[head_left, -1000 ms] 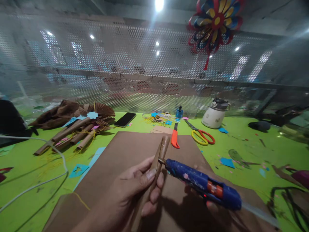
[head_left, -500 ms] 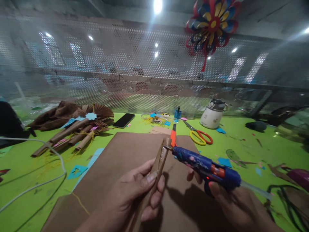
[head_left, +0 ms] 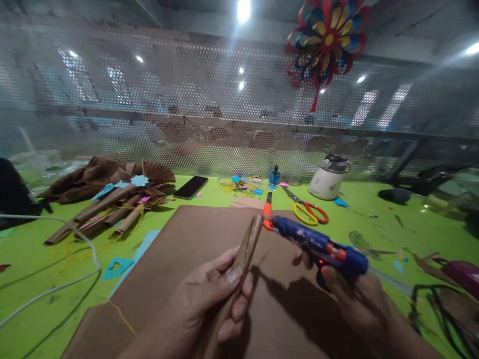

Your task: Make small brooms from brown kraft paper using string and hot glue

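Withdrawing from the tube [head_left: 253, 238] that is pinched in and projects beyond the left grip [head_left: 211, 288], the glue gun [head_left: 307, 237], held in the right grip [head_left: 354, 298], now sits just beside the tube's end, suggesting a finished glue pass.

Table's [head_left: 366, 198] a loud lime green, while the sheet [head_left: 202, 234] and roll [head_left: 253, 237] are both plain brown. Glue gun's [head_left: 303, 237] dark blue with pale specks and an orange patch. Scissors [head_left: 298, 200] have one yellow loop, one red-orange. Flask's [head_left: 325, 184] off-white, dark lid. Hanging flower's [head_left: 329, 41] red, blue and yellow. Mesh [head_left: 232, 117] is dotty grey.
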The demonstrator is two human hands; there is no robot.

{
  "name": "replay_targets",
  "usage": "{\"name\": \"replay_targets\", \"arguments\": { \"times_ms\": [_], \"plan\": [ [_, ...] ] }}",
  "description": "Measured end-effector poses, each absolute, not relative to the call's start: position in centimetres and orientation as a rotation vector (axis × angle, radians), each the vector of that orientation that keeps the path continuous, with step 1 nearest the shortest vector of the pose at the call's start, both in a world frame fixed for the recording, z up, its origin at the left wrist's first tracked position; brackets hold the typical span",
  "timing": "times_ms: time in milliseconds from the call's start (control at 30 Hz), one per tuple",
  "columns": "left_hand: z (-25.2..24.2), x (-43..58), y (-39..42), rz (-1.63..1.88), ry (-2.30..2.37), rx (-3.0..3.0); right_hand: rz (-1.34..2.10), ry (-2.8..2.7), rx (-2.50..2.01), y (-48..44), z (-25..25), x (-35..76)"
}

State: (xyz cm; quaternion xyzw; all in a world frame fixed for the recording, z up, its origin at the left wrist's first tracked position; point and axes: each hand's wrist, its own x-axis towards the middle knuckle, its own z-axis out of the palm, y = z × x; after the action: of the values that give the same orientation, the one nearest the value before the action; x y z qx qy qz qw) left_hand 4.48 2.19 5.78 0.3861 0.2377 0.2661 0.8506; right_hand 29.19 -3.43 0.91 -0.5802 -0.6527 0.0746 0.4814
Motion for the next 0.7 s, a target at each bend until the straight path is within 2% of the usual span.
{"name": "replay_targets", "arguments": {
  "times_ms": [133, 233, 500, 600, 700],
  "plan": [
    [4.9, 4.6, 2.4, 0.582, 0.446, 0.849, -0.018, -1.523, -1.417, -0.7, 0.3, 30.8],
    [4.6, 4.7, 2.5, 0.583, 0.496, 0.875, -0.124, -1.673, -1.503, 1.3, -0.2, 32.3],
    [3.9, 4.4, 2.2, 0.625, 0.604, 0.943, -0.050, -1.904, -1.800, 3.9, -3.6, 35.9],
    [3.6, 4.3, 2.2, 0.603, 0.590, 0.951, -0.071, -1.863, -1.731, 3.4, -2.5, 35.1],
    [3.7, 4.3, 2.2, 0.560, 0.577, 0.940, -0.001, -1.784, -1.507, 2.1, 0.9, 32.3]
  ]
}}
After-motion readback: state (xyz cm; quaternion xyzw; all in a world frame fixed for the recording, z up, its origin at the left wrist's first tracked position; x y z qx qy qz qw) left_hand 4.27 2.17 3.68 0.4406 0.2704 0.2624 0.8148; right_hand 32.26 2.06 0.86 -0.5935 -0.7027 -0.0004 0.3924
